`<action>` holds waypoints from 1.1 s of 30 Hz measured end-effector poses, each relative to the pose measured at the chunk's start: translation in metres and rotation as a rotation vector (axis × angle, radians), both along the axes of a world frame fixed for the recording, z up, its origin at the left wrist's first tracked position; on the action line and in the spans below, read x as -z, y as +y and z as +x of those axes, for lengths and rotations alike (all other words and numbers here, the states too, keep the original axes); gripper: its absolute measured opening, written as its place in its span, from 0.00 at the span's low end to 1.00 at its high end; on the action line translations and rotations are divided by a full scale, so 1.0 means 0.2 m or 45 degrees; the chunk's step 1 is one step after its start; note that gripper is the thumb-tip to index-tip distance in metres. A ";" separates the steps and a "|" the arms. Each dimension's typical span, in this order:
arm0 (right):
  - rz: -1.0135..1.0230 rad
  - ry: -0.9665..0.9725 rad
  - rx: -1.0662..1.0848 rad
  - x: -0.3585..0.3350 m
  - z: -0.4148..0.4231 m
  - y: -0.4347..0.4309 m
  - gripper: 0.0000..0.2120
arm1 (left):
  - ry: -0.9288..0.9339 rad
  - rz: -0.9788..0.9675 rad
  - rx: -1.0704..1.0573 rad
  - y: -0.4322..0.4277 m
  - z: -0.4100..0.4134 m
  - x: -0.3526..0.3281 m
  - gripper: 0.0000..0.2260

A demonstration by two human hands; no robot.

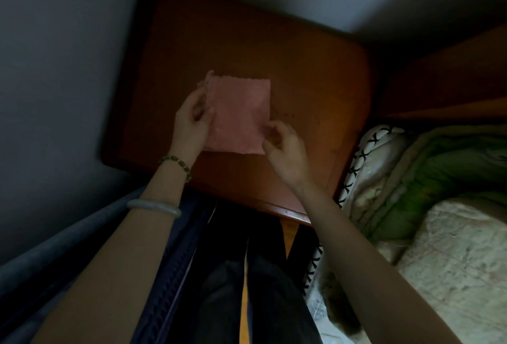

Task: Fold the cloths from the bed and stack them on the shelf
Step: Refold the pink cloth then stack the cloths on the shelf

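We have the pink cloth (238, 113) folded to a small square over the wooden shelf top (301, 69), bed (439, 234) just to the right; can't tell if it's fully resting on the wood. Left hand (192, 121) pinches the left edge, right hand (285, 149) pinches the lower-right corner, fingers curled on the fabric. Looks light, soft, floppy, fuzzy nap so prob not slippery, nothing fragile. IMO we grip at edges/corners so the layers don't slide apart.

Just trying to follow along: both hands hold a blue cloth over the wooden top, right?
Not quite: the cloth is pink, not blue, as the head view shows. The left hand and right hand do both hold it over the wooden top.
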State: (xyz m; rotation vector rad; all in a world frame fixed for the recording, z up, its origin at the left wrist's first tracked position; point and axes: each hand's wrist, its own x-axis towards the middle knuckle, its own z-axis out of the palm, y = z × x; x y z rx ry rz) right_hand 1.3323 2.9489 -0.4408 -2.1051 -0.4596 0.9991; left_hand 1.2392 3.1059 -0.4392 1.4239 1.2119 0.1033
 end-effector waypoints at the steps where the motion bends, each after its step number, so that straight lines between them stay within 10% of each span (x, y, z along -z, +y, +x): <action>1: -0.008 -0.001 0.002 0.01 0.00 -0.01 0.17 | 0.017 0.025 -0.005 0.00 0.00 0.01 0.18; 8: -0.103 -0.470 -0.123 0.08 0.00 0.01 0.14 | 0.256 0.278 -0.027 -0.01 -0.10 0.15 0.25; 14: -0.087 -1.080 -0.754 0.20 0.03 0.23 0.24 | 0.510 1.119 0.914 -0.05 -0.07 0.25 0.26; 21: -0.243 -1.090 -1.036 0.42 0.15 0.19 0.30 | 0.523 1.256 1.334 0.01 -0.08 0.42 0.29; 27: -0.329 -1.041 -0.918 0.41 0.09 0.17 0.33 | 0.537 1.179 1.221 0.03 -0.10 0.41 0.32; 33: -0.226 -1.048 -0.738 0.35 0.09 0.21 0.30 | 0.571 0.676 0.092 0.07 -0.06 0.31 0.22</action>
